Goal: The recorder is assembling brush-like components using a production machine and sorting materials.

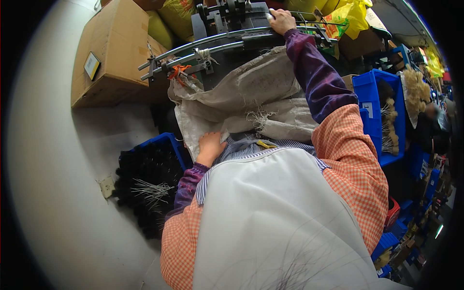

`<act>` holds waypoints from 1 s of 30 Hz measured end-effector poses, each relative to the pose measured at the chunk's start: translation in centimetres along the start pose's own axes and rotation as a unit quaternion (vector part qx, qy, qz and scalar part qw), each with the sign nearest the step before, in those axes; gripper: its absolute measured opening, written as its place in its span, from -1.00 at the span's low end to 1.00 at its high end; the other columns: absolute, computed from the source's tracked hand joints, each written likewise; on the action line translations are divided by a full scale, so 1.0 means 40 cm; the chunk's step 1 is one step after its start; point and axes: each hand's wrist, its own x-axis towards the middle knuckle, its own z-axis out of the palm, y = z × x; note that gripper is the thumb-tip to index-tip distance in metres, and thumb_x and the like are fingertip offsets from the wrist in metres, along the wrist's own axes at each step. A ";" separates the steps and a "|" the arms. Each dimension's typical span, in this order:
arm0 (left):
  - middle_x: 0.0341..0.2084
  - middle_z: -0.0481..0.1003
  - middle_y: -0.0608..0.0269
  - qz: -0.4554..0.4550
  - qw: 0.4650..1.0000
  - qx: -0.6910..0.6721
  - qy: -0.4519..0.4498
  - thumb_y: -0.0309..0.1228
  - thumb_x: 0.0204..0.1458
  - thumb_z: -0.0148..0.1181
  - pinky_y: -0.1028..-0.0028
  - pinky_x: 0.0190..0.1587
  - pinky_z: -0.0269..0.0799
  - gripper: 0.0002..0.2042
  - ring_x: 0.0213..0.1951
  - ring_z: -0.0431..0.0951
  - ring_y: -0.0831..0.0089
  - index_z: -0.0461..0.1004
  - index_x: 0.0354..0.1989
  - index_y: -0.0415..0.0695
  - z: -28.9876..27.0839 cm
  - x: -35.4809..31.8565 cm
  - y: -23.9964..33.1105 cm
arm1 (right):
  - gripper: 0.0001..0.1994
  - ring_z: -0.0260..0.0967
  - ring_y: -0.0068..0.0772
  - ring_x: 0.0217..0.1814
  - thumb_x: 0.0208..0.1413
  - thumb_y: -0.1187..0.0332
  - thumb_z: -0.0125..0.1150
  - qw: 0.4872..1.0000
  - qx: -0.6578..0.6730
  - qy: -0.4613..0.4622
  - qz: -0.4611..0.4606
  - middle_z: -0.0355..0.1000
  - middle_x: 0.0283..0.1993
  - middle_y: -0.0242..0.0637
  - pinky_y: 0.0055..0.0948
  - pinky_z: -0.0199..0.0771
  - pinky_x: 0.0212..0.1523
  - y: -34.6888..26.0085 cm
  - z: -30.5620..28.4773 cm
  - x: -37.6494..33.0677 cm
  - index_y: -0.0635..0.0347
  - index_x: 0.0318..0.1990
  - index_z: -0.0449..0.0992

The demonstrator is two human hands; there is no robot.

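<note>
Brown cardboard box (111,53), left of and beyond my left grip (211,147); contents hidden. Nearer, at that grip's outer side, a blue bin (180,151) is heaped with black bristle bundles (137,166), pale wire stems (151,189) lying on top; an elbow swung outward might knock these loose. My left grip rests on the edge of the pale sacking (241,79); I cannot tell whether its fingers pinch or merely press. Between both grips, the sacking spreads below the metal rails (227,47); its frayed threads (261,120) could catch a fingertip or snag if pulled. My right grip (282,21) curls at the black fixture above the rails, though how firmly it closes is unclear; a slip there could scrape knuckles on metal. Right of that grip and nearer me, a blue crate (367,87) holds tan tufts (389,112) on wire stems, liable to spill if my sleeve catches it.
</note>
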 end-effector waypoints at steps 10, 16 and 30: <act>-0.34 0.46 0.14 -0.001 1.000 -0.005 0.007 -0.17 -0.26 0.21 0.22 -0.20 0.27 -0.63 -0.21 0.42 0.19 0.44 -0.28 -0.09 0.000 -0.006 -0.001 | -0.71 0.29 -0.16 -0.05 0.05 0.17 -0.13 0.999 -0.022 -0.030 0.015 0.39 -0.16 -0.25 -0.17 0.24 -0.06 -0.278 -0.008 -0.006 0.04 -0.15 0.42; -0.33 0.45 0.13 -0.014 1.000 -0.012 0.001 -0.17 -0.26 0.22 0.22 -0.21 0.28 -0.63 -0.21 0.41 0.19 0.43 -0.27 -0.11 0.002 -0.018 -0.007 | -0.66 0.28 -0.26 0.00 0.10 0.13 -0.18 0.997 -0.049 -0.059 0.005 0.38 -0.08 -0.34 -0.12 0.11 0.00 -0.282 -0.039 -0.010 -0.08 0.00 0.37; -0.36 0.45 0.01 -0.010 0.997 -0.077 -0.001 -0.21 -0.26 0.22 0.24 -0.20 0.33 -0.60 -0.27 0.42 0.06 0.43 -0.23 -0.17 -0.032 -0.035 -0.022 | -0.62 0.31 -0.27 0.00 0.07 0.06 -0.20 0.994 -0.077 -0.075 0.026 0.39 -0.07 -0.33 -0.12 0.17 -0.05 -0.025 -0.065 -0.008 -0.26 0.06 0.29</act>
